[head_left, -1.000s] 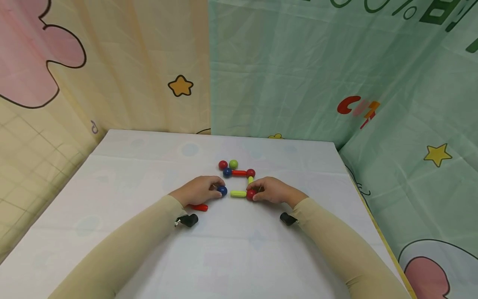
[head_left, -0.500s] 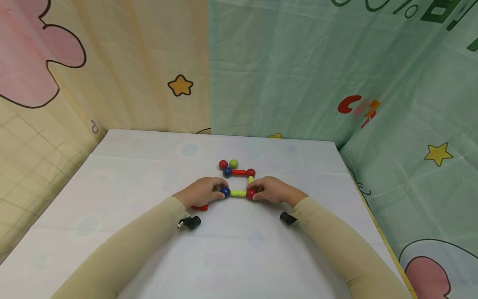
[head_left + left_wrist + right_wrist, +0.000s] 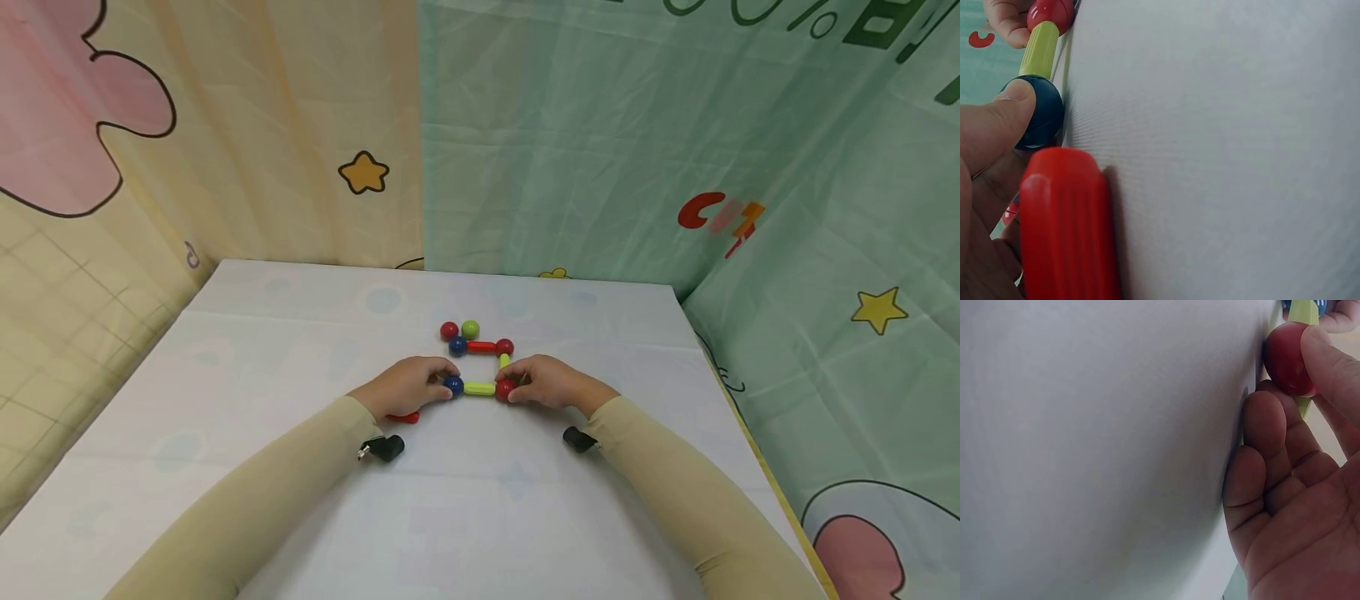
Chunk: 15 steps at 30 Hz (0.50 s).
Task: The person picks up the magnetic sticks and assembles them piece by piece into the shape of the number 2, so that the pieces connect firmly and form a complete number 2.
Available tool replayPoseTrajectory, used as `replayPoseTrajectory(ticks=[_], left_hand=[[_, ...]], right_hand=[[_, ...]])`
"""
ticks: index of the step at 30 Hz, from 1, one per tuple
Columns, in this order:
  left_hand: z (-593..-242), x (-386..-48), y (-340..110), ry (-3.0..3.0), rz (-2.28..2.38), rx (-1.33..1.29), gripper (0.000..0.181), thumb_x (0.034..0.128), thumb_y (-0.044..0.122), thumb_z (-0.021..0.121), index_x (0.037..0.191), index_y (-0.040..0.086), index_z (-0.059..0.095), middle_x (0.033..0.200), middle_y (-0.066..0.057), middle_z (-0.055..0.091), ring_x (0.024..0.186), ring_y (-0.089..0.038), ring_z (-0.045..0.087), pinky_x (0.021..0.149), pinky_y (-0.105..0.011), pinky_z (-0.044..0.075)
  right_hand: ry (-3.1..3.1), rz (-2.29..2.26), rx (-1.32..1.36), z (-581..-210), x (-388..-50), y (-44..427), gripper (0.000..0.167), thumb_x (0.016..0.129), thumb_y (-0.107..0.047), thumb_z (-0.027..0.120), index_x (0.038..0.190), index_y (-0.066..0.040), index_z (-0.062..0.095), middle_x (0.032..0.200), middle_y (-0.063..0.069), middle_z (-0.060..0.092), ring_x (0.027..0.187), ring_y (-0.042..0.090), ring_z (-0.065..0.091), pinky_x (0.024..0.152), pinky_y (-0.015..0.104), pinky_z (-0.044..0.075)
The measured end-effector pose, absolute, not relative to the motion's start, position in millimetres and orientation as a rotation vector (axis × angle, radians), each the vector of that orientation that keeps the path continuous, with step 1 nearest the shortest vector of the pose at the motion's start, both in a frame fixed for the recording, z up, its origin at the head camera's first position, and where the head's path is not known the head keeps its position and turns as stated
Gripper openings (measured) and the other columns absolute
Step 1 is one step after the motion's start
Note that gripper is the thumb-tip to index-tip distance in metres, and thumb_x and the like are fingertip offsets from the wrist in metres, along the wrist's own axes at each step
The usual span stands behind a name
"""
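Observation:
My left hand [image 3: 408, 385] pinches a blue ball [image 3: 1046, 115] between thumb and fingers. That ball touches one end of a yellow-green rod [image 3: 479, 389] lying on the table. At the rod's other end, my right hand [image 3: 551, 382] pinches a red ball [image 3: 1287, 357]. A second yellow-green rod [image 3: 504, 361] runs back from this ball to a farther red ball [image 3: 505, 347]. From there a red rod [image 3: 482, 347] leads left to another blue ball [image 3: 457, 347]. Under my left wrist lies a loose red rod [image 3: 1069, 231], partly hidden in the head view.
Behind the far blue ball sit a red ball [image 3: 449, 331] and a green ball [image 3: 470, 329], close together. The white table [image 3: 450, 517] ends at patterned curtains [image 3: 555, 150] at the back and sides. Black devices [image 3: 386, 447] hang at both wrists.
My left hand has moved slightly right with the blue ball, closing the gap to the yellow-green rod's end. Over the last half second hardly anything moves. The right hand stays in place.

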State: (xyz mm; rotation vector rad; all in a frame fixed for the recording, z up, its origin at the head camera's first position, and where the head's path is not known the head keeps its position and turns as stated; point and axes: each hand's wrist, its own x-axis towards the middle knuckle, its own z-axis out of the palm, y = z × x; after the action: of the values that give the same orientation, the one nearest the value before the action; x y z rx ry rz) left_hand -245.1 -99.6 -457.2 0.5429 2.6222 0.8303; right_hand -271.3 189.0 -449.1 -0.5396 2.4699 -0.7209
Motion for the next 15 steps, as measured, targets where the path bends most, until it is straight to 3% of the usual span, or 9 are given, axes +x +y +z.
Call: replayPoseTrajectory(ticks=[15], left_hand=[[-460.4, -245.3, -97.4, 2.621, 0.835, 0.531, 0.037, 0.1001, 0.032, 0.074, 0.136, 0.026, 0.066, 0.119, 0.002, 0.069, 0.107, -0.019, 0.059, 0.109, -0.045, 0.049]], right_hand=[[2.482, -0.698, -0.553, -449.5, -271.9, 189.9, 0.036, 0.098, -0.020, 0.076, 0.134, -0.024, 0.073, 0.123, -0.002, 0.070, 0.115, 0.021, 0.057, 0.108, 0.044, 0.051]])
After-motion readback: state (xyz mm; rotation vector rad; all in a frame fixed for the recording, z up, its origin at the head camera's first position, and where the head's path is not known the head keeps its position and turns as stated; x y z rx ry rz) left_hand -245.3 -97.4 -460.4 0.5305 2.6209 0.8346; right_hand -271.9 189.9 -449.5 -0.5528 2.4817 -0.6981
